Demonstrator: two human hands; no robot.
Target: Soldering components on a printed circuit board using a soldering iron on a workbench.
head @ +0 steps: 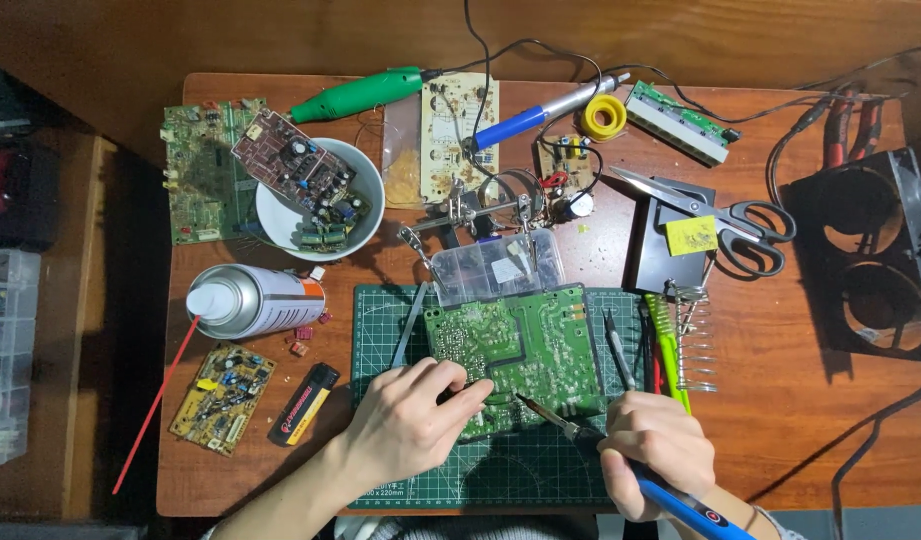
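Overhead, two hands work on a green circuit board (515,350) lying on a green cutting mat (500,470)

Left hand (405,420) presses the board's near left edge, fingers curled on it; right hand (655,440) grips a blue soldering iron (680,505), tip touching the board's near edge. Spray can (255,300) and lighter (305,403) lie left; bare mat shows near the table edge

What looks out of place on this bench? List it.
A brown circuit board sits tilted in the white bowl, overhanging its rim. A few small red parts lie loose beside the toppled spray can.
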